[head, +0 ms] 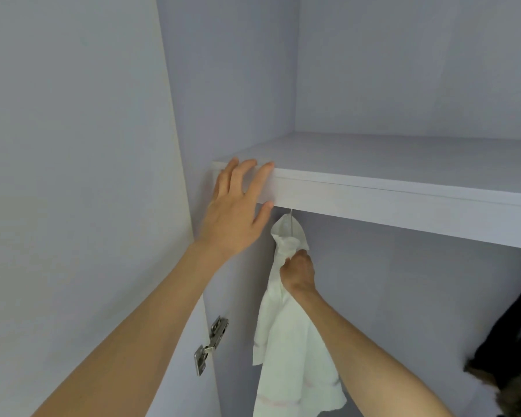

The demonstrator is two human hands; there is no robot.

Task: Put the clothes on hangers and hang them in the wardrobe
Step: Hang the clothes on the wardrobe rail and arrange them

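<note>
head view: the left hand (235, 212) lies flat and spread on the shelf (403, 203) edge. just below and right of it, the right hand (298, 273) grips the white garment (286, 350) near its collar, under the hanger hook (291, 221). hanging looks underway; the rail is hidden. next: confirm the hook has caught, then let go.

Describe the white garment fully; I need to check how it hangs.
The white garment looks like soft, creased cotton with a faint pink stripe near its hem. It hangs limp under the shelf, near the wardrobe's left wall, from a thin metal hook whose top is hidden. The right hand grips its bunched upper part.
</note>
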